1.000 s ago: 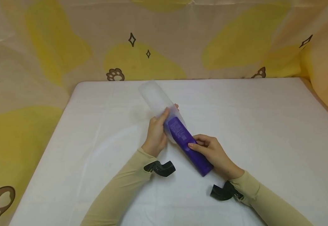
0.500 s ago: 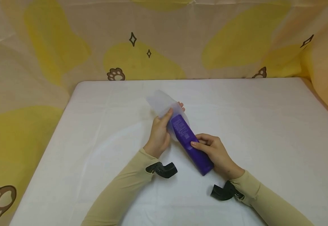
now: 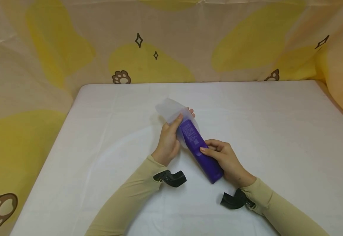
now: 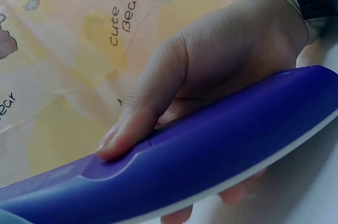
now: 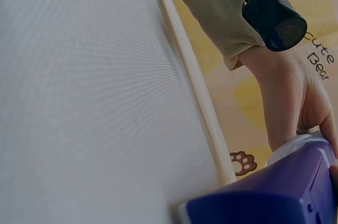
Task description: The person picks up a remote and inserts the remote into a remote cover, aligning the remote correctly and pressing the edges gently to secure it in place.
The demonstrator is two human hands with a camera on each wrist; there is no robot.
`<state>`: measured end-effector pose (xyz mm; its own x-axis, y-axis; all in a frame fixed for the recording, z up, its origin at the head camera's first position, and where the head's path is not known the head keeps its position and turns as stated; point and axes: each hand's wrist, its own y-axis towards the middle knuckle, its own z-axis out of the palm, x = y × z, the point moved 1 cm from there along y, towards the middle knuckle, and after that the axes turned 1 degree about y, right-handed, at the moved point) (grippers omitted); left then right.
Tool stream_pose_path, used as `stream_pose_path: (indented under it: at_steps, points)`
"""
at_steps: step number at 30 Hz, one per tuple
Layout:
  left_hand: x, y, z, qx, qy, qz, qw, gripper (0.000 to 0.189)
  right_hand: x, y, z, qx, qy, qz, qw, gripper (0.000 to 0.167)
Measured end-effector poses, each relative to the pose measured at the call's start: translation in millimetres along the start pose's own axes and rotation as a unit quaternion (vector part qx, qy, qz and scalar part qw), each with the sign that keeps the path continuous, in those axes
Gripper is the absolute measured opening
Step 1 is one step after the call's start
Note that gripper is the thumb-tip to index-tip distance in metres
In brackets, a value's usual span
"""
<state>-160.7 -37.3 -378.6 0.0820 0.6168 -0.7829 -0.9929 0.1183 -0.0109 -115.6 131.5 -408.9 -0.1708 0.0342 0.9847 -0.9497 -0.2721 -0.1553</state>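
A purple-backed remote control (image 3: pixel 198 149) with a white front side and printed label lies slanted in front of me, its upper end inside a translucent sleeve (image 3: pixel 168 108). My left hand (image 3: pixel 168 141) grips the sleeve around that end, thumb on top. Lower down, my right hand (image 3: pixel 226 155) pinches the remote, its thumb at the battery cover notch. The left wrist view looks across at the right hand (image 4: pixel 216 60) on the remote (image 4: pixel 211 145). In the right wrist view, the left hand (image 5: pixel 288 94) holds the sleeve (image 5: pixel 296 145) beyond the remote's near end (image 5: pixel 264 182).
A white-covered table (image 3: pixel 277 131) lies under both hands. Behind it hangs a yellow and beige patterned cloth (image 3: pixel 177 39). Black wrist cameras (image 3: pixel 174 178) stick out from both sleeves near the table.
My left hand has shifted slightly right and toward the remote. The sleeve's far end, first stretched out straight, now looks shorter and bent over. The right hand has barely moved.
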Motion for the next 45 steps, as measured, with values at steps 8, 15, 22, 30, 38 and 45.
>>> stream_pose_path:
  at_steps: [8, 15, 22, 30, 38, 45]
  points:
    - [0.7, 0.6, -1.1, 0.019, 0.029, 0.015, 0.9993, 0.038, 1.0, 0.5, -0.5, 0.0, 0.005, 0.0, 1.0, 0.022]
    - [-0.9, 1.3, -2.8, 0.042, 0.129, 0.047, 0.9896, 0.038, 1.7, 0.7, -1.2, -0.004, 0.007, -0.005, 1.0, 0.02]
    - [-2.5, 1.6, -1.3, 0.056, 0.141, 0.053, 0.987, 0.038, 1.7, 0.8, -2.5, -0.006, 0.005, -0.017, 0.9998, 0.022]
    - [-3.1, 0.5, 1.8, 0.056, 0.104, 0.023, 0.9928, 0.038, 1.9, 0.8, -3.0, -0.01, 0.004, -0.02, 0.9997, 0.025]
    - [-1.5, -0.6, 2.7, 0.047, 0.084, 0.008, 0.9953, 0.038, 1.8, 0.6, -3.3, -0.015, 0.004, -0.018, 0.9997, 0.025]
    - [-0.9, -2.8, -1.6, 0.051, 0.059, -0.003, 0.997, 0.04, -1.4, -1.0, 1.0, -0.016, 0.02, -0.011, 0.9996, 0.019]
